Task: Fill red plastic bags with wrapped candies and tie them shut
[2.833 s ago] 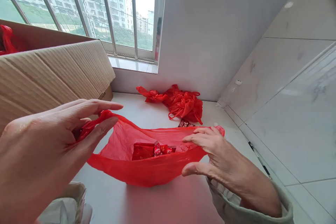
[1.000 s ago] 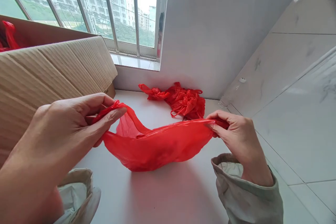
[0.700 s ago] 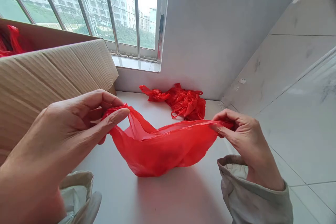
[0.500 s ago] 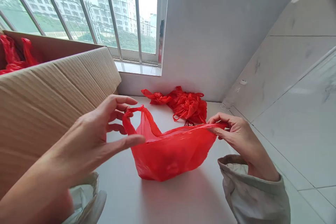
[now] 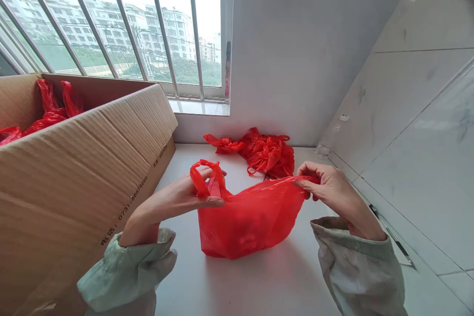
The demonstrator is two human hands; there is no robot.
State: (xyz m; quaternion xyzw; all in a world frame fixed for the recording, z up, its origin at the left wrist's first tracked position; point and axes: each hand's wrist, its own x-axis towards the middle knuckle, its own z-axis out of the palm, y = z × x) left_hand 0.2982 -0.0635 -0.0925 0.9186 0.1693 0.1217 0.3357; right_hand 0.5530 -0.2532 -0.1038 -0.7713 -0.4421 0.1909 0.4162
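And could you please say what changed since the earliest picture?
The left hand moved rightward, loosening its grip on the red bag; the right hand, open before, now pinches the bag's right end. The bag's mouth narrowed. The red bundle stayed by the wall.

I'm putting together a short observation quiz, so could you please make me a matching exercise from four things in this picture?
1. cardboard box
2. left hand
3. right hand
4. red plastic heap

A. pinching the right end of the red bag
B. lying beyond the bag, by the wall
C. brown, with printed digits
D. at the handle loop, thumb in front

Pairs: 1-C; 2-D; 3-A; 4-B.
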